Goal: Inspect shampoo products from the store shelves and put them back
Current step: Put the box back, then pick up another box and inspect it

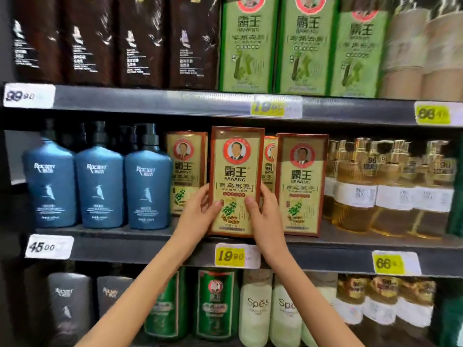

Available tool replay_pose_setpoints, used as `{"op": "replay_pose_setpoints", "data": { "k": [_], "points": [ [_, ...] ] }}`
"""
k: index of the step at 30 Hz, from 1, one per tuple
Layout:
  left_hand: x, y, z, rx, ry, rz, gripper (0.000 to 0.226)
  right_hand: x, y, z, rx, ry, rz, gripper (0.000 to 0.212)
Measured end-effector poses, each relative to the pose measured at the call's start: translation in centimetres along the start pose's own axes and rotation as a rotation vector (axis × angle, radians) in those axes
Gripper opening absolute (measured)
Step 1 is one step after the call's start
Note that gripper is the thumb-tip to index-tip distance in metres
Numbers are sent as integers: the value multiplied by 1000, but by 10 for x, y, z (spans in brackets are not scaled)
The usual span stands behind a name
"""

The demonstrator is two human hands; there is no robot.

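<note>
The left hand grasps the left edge of a brown and gold BAWANG shampoo box, and the right hand grasps its right edge, with the thumb lying on the front face. The box is upright, with its front to the camera, at the front edge of the middle shelf; I cannot tell if its bottom rests on the shelf or is just above it. It is in front of a row of the same boxes: one box to the left, one to the right, and one partly hidden behind it. A yellow 19.90 price tag is on the shelf edge just under the box. Further left on this shelf stand blue Racten bottles, further right golden pump bottles. On the upper shelf are green BAWANG boxes; on the lower shelf are white Spes bottles
</note>
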State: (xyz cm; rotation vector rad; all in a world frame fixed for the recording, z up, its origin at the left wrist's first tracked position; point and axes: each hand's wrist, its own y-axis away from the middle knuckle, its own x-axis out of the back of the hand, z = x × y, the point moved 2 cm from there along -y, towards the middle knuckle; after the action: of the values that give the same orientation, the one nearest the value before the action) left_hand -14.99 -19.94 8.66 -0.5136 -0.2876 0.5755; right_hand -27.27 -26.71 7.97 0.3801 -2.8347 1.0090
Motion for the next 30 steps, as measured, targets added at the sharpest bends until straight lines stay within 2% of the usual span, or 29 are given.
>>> {"op": "replay_pose_setpoints", "data": {
  "k": [2,5,7,10,12,16,22,30],
  "points": [
    [-2,3,-10,4,-59,22,38,-4,0,4,-1,11,-9,53],
    [-4,11,-16,-74,-339,106,50,-3,-1,3,19,27,-21,51],
    [-6,14,-16,-117,-443,156,53,2,8,5,32,71,-21,49],
    [-8,14,-18,-133,-469,194,48,12,33,11,65,192,23,39],
    [-11,14,-19,-131,-474,217,45,16,41,10,49,182,5,37],
    [-13,4,-21,-64,-521,211,45,17,29,9,31,196,-20,37],
    [-17,-9,-25,-61,-555,186,38,12,25,16,52,264,-69,43],
    [-22,-11,-20,-14,-571,153,42,16,23,16,33,237,-120,44]
  ]
}}
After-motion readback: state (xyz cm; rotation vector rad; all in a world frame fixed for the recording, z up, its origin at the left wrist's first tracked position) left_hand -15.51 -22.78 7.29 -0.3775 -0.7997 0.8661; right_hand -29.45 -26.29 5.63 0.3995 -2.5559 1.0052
